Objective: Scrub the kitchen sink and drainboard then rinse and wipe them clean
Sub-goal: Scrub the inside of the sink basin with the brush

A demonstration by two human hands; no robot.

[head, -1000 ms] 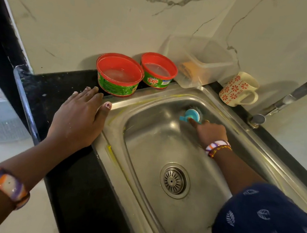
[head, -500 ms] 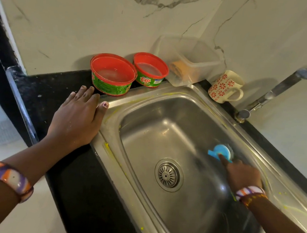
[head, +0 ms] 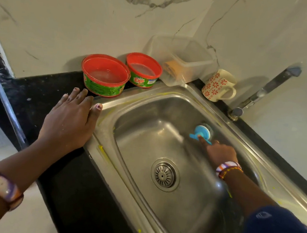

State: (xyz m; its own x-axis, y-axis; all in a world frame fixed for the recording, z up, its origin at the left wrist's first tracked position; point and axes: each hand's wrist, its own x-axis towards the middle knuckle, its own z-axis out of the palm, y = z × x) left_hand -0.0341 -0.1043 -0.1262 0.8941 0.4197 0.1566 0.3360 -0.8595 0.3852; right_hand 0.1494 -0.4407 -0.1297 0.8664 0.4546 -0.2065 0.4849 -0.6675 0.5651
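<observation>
A steel sink [head: 110,131] with yellow smears on its rim fills the middle, its round drain strainer [head: 165,174] in the basin floor. My right hand [head: 220,154] is down inside the basin and grips a blue round scrubber [head: 202,132], pressing it against the right inner wall. My left hand [head: 69,123] lies flat with straight fingers on the black counter [head: 38,94] at the sink's left rim, thumb touching the steel edge.
Two red-rimmed green soap tubs [head: 105,76] [head: 143,70] stand behind the sink by the marble wall. A clear plastic box [head: 180,60] and a flowered mug [head: 217,86] sit at the back corner. The tap [head: 264,91] rises at the right.
My right hand moved the scrubber from the basin's back wall to the right wall, then a little back up along it. The left hand has stayed put.
</observation>
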